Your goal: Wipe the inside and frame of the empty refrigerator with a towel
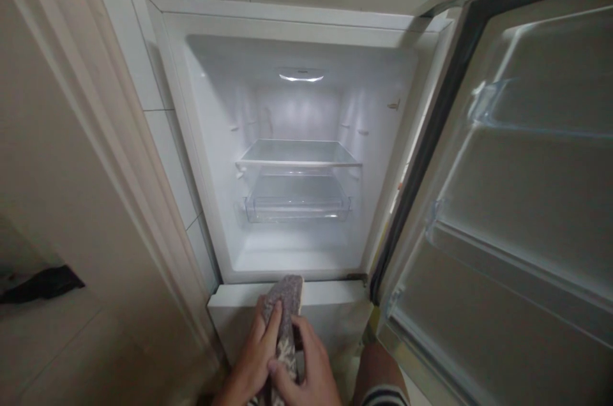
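A folded cloth (286, 294), grey-purple with a pale leafy pattern lower down, is held between my two hands in front of the fridge. My left hand (256, 352) grips it from the left, fingers laid along its upper part. On the other side my right hand (309, 361) closes round its lower part, the thumb across the front. The cloth's top end is just before the bottom front edge of the open fridge (297, 251). Its lower end runs out of sight under my hands.
A glass shelf (299, 152) and a clear drawer (297, 209) are inside the lit fridge. The fridge door (536, 202) swings wide at the right, with clear door racks. A door frame (110, 112) borders the left. My leg (380, 374) shows at the bottom.
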`<state>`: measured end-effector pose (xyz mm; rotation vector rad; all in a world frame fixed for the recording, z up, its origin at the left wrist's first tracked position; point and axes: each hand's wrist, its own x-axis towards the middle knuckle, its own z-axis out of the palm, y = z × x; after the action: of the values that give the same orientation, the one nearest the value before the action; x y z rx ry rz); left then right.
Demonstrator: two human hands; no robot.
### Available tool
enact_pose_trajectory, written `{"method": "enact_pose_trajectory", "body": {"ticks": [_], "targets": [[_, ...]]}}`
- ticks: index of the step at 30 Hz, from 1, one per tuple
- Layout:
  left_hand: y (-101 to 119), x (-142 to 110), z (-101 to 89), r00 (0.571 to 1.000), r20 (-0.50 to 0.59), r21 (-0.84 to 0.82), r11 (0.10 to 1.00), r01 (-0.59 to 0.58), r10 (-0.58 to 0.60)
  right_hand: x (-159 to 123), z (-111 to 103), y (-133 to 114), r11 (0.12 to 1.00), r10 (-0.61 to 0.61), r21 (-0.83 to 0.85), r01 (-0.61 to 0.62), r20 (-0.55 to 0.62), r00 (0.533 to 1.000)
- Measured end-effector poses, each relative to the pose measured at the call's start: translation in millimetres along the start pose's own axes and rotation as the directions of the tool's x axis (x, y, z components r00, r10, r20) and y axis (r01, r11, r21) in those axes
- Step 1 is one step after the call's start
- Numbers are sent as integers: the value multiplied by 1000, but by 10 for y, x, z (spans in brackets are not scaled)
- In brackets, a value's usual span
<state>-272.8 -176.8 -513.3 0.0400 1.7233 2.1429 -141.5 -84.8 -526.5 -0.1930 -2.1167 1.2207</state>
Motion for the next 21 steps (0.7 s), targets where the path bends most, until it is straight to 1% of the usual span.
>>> {"method": "enact_pose_trajectory", "body": {"ticks": [2, 4, 5, 7, 8, 9, 10, 12, 14, 15, 17, 19, 21], "targets": [[137, -5, 198, 993, 107, 83, 995, -52, 43, 36, -121, 6, 994, 104, -10, -104, -27, 994], [258, 27, 286, 976, 210, 135, 987, -86, 56, 130, -327, 25, 985, 171, -14, -172, -27, 985], [293, 46, 298, 969, 243, 143, 986, -85, 49, 183, -437, 32, 983, 181, -33, -183, -52, 982], [294, 69, 295, 964, 265, 149, 987, -62, 21, 269, -610, 37, 979, 143, -123, -165, -174, 974], [262, 64, 293, 965, 261, 148, 988, -43, 3, 294, -656, 39, 972, 95, -188, -141, -235, 967], [213, 44, 296, 968, 249, 144, 989, -20, -17, 306, -670, 41, 961, 39, -256, -109, -263, 964], [152, 10, 305, 971, 237, 140, 990, 4, -37, 305, -653, 43, 945, -16, -320, -67, -251, 968], [11, -91, 340, 980, 179, 73, 995, 74, -86, 273, -553, 46, 914, -75, -405, 16, -130, 989], [-123, -198, 377, 984, 83, -67, 984, 163, -157, 219, -422, 39, 905, -71, -420, 67, 4, 997], [-179, -242, 391, 981, 33, -153, 969, 194, -191, 190, -365, 31, 911, -62, -406, 70, 33, 998], [-260, -300, 405, 970, -46, -301, 929, 214, -239, 139, -281, 2, 931, -55, -361, 55, 12, 998], [-303, -320, 405, 966, -68, -372, 905, 208, -250, 102, -233, -42, 946, -54, -320, 46, -16, 998], [-319, -318, 394, 961, -65, -399, 889, 223, -270, 75, -199, -91, 952, -36, -303, 47, 44, 998]]}}
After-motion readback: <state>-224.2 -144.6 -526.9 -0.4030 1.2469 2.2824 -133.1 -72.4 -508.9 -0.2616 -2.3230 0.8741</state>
